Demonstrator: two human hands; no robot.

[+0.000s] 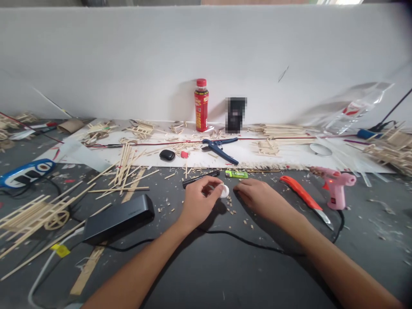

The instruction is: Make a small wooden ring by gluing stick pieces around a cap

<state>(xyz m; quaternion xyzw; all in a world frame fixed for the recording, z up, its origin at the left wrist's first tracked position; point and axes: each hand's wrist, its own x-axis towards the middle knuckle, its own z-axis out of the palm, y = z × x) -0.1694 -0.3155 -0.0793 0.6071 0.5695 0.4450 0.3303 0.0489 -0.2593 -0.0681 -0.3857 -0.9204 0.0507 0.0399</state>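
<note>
My left hand (200,198) is closed in a pinch on a small white round cap-like piece (224,191), held just above the dark table. Beside it, my right hand (257,194) rests low at the tabletop with its fingers bunched together; whatever is at the fingertips is hidden. Tiny cut wood bits (230,205) lie scattered between and below the two hands. Behind the left hand lies a black pen-like marker (201,178). A green lighter (237,174) sits just beyond the right fingertips.
Right of me lie an orange utility knife (302,193), blade out, and a pink glue gun (336,184) with its cord crossing the table. Blue cutters (220,150) and a red bottle (201,107) stand farther back. Wooden sticks (125,167) and a grey box (119,219) are left.
</note>
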